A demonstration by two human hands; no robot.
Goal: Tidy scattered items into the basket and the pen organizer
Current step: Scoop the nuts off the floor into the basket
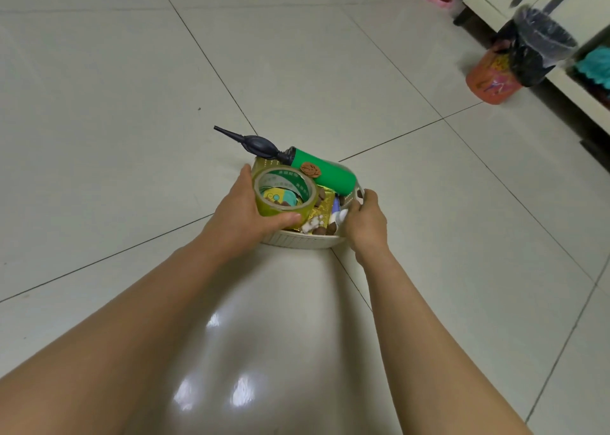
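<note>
both forearms are bare from the bottom edge of the view up to the wrists, with no sleeves showing. the left hand (242, 208) and right hand (366, 223) wear no gloves, rings, watch or bracelet.

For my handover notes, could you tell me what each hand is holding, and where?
Left hand grips the basket's left side beside the tape roll; right hand grips its right rim.

One camera only, on person's head. Looks forward and down at floor (132, 71). Wide view, lines bend near edges. Arms reach in from bottom edge. Basket (303, 241) sits mid-picture, close. Bins far off, top right corner.
</note>
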